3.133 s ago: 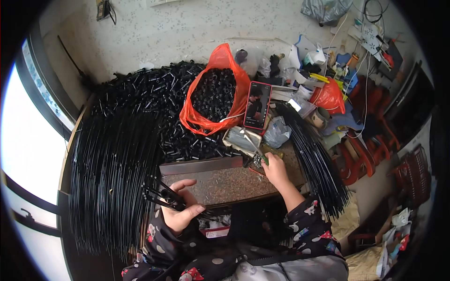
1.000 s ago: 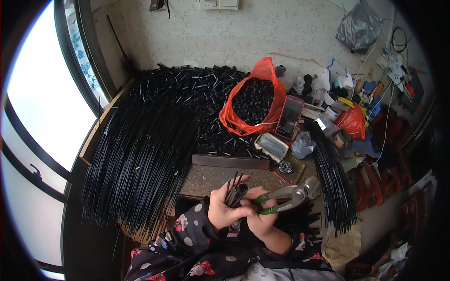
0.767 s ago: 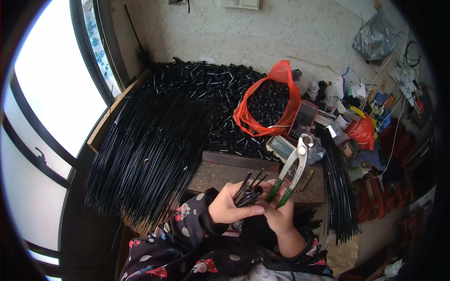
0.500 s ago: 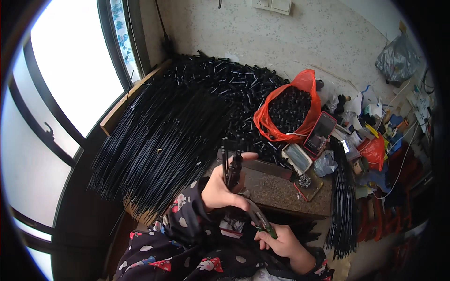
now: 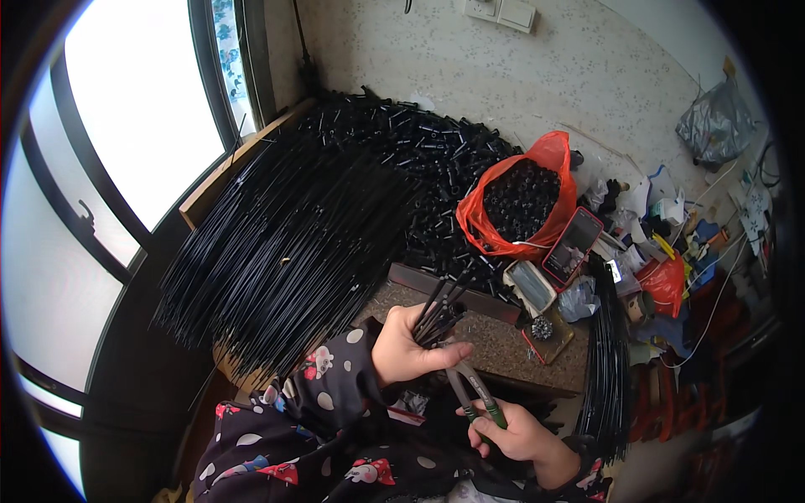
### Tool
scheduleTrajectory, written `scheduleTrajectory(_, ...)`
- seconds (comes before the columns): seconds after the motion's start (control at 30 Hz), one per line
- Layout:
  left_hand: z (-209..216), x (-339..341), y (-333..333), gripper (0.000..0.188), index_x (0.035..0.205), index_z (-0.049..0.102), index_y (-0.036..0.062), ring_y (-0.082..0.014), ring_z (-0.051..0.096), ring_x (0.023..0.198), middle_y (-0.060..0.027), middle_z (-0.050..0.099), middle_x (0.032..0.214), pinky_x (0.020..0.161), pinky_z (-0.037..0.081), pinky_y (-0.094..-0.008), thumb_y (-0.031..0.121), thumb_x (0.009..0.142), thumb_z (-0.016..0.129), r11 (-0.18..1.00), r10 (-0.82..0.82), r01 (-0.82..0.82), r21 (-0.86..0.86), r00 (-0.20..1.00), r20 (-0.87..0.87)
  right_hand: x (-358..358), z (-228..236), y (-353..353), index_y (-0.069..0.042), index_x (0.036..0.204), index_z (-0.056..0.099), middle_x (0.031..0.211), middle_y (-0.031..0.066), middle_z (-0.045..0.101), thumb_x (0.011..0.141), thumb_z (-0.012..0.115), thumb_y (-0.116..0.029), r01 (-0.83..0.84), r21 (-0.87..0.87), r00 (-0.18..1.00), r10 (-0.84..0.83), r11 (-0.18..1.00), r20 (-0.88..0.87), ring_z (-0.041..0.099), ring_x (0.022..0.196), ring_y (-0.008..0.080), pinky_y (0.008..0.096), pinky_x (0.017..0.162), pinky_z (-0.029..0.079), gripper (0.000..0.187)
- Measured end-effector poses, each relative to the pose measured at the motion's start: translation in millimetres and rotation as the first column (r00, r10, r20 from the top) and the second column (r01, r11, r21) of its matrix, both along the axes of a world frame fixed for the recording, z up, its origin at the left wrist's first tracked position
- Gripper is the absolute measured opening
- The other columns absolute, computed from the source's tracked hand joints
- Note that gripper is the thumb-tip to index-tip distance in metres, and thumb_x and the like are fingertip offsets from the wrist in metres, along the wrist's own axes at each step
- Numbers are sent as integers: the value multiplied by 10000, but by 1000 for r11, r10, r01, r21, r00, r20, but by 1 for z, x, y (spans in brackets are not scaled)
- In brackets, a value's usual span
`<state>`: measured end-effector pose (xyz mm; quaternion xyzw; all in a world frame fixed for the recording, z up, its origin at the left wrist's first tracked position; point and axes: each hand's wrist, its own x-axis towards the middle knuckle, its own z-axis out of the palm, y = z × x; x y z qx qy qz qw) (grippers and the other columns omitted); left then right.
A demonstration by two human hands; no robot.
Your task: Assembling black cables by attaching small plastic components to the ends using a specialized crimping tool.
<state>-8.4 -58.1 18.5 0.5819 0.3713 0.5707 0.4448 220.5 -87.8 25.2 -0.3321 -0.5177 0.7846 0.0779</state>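
In my left hand is a small bunch of thin black rods with thicker black pieces, their ends pointing up and away. The fingers wrap around the bunch, and the thumb stretches to the right. My right hand grips a pair of pliers with green on the handles. The tool's upper end reaches just below my left thumb; its tip is hidden there, so I cannot tell what it touches. Both hands are in front of the speckled tabletop.
Long black rods lie in a wide pile at left. Behind them are heaped short black tubes. A red plastic bag holds small black parts. A phone, a clear-lidded case and another rod bundle are at right.
My left hand has tilted its bunch, once upright, over to the right and lowered it slightly. My right hand and the pliers have shifted a little right. The whole view has moved slightly too.
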Motion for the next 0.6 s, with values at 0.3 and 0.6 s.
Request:
scheduleTrajectory(0.3,22,11,4,254,776,554,31,-14,400,573,65,466,627,505,329,-181,100,648,760,1000,-22,20,22,994,105,-16,-14,-13,42,1166,451,657,59,571,863,513,-81,195,692,956,-292,695,23,563,548,115,244,545,469,333)
scheduleTrajectory(0.6,12,12,-5,301,718,498,58,-31,402,586,58,452,628,513,321,-202,101,615,778,998,48,-55,25,976,213,-29,-15,-23,45,1229,413,669,45,572,868,510,-82,178,767,959,-284,617,7,549,541,86,223,525,461,394)
